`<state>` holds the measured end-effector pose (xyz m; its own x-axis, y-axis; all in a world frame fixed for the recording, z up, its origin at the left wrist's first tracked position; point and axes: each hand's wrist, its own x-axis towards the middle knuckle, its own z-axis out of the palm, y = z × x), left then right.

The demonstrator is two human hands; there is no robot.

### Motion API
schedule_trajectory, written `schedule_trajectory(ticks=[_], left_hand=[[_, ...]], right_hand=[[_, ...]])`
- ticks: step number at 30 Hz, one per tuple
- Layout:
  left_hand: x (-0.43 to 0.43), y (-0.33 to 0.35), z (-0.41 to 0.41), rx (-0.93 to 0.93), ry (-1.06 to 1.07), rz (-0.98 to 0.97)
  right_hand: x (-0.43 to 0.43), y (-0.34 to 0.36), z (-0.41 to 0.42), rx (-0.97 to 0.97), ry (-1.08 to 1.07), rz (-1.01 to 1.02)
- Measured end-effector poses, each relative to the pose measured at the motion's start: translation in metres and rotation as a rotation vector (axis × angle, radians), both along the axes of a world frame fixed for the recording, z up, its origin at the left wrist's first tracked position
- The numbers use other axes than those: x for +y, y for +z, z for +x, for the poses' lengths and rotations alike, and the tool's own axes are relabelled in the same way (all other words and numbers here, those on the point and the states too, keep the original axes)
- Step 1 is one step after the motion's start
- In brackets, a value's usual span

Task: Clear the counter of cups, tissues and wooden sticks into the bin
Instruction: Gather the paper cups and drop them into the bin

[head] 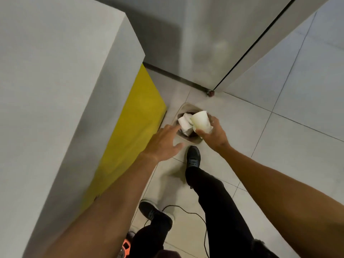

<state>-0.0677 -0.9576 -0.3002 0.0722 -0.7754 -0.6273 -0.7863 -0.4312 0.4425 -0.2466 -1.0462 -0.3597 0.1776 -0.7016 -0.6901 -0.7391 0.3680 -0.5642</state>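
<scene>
Seen from above, the grey tabletop (55, 71) fills the left side. To its right, the left hand (165, 144) is open and holds nothing, its fingers spread above the near-left rim of the floor bin (187, 105), where white cups (184, 123) already lie. Further right, the right hand (214, 135) grips a white paper cup (200, 121), tilted off upright, directly over the bin's mouth. This hand is the nearer, so the cup probably only needs releasing straight down.
</scene>
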Motion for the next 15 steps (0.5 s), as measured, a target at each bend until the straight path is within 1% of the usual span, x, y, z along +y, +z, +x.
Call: schedule_trajectory(ticks=[3, 6, 10, 15], left_hand=[[-0.002, -0.006, 0.006, -0.012, 0.022, 0.003], [-0.004, 0.002, 0.011, -0.021, 0.022, 0.002], [0.002, 0.022, 0.014, -0.003, 0.027, -0.029], [0.027, 0.068, 0.013, -0.016, 0.008, -0.127]], right_hand=[[-0.003, -0.004, 0.0, 0.009, 0.011, 0.013], [-0.003, 0.007, 0.0, 0.015, 0.058, -0.014], [0.006, 0.033, 0.0, 0.01, 0.118, -0.074], [0.038, 0.084, 0.002, -0.042, 0.161, -0.189]])
